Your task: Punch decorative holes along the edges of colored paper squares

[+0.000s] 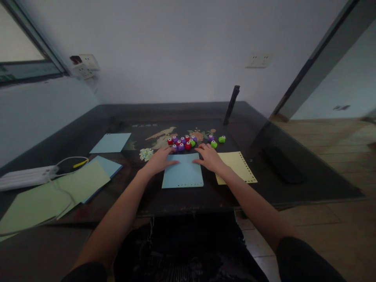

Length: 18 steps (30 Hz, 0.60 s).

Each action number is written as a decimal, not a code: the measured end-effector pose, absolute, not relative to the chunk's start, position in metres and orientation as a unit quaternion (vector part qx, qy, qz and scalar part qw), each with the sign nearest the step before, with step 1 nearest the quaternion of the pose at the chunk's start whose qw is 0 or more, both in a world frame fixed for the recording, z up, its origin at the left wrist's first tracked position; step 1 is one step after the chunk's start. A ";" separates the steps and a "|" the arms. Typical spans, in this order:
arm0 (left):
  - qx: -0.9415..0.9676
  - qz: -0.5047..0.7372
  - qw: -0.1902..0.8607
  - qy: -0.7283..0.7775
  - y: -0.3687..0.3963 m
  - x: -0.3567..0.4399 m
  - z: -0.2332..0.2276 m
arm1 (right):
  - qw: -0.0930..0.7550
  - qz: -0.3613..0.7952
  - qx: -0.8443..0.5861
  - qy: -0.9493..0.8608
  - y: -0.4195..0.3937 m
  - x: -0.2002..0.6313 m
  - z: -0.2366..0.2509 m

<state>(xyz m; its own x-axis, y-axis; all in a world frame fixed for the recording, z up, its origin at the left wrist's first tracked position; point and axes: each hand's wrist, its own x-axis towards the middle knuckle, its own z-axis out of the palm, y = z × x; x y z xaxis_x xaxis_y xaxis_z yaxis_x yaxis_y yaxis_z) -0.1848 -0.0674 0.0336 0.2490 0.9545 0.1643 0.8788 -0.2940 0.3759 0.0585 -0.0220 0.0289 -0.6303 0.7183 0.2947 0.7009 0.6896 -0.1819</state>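
Taking the flat, light blue paper sheet with punched holes [183, 175] as the dial's centre, with 12 o'clock pointing away from the person, the sheet lies on the dark, glossy worktop [202, 201], its holes along the 6 o'clock edge. The bare left hand [160, 159] is at the 10 to 11 o'clock corner and the bare right hand [210, 156] at the 1 to 2 o'clock corner. Neither grip is clenched: both are released, thumbs stretched inward over the paper and apart from the fingers. How firmly the fingertips press cannot be told.

The step in hand appears to be steadying or squaring the sheet. To do it well, light and equal pressure from both thumbs should keep the paper flat; pushing one corner harder would probably swing it askew. The fingers deserve care, since the cluster of small red, purple and green pieces with eye-like white spots [181, 147] sits at 12 o'clock, just beyond the top edge, and could be knocked. The right forearm crosses the pale yellow paper sheet with punched holes [235, 162] at 3 o'clock, so lifting that wrist slightly would avoid dragging it. At 10 o'clock, the pale, flower-like clump [145, 154] lies near the left hand and seems easy to brush.
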 end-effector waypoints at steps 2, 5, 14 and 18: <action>0.783 0.174 0.103 0.589 -0.069 -0.182 0.033 | 0.172 0.032 -0.390 -0.904 -0.022 0.062 0.024; 0.789 0.154 0.096 0.587 -0.069 -0.182 0.032 | 0.165 0.043 -0.378 -0.910 -0.021 0.062 0.019; 0.802 0.136 0.083 0.575 -0.063 -0.186 0.022 | 0.157 0.047 -0.376 -0.912 -0.021 0.057 0.021; 0.800 0.144 0.089 0.575 -0.063 -0.186 0.023 | 0.195 0.059 -0.382 -0.901 -0.019 0.058 0.020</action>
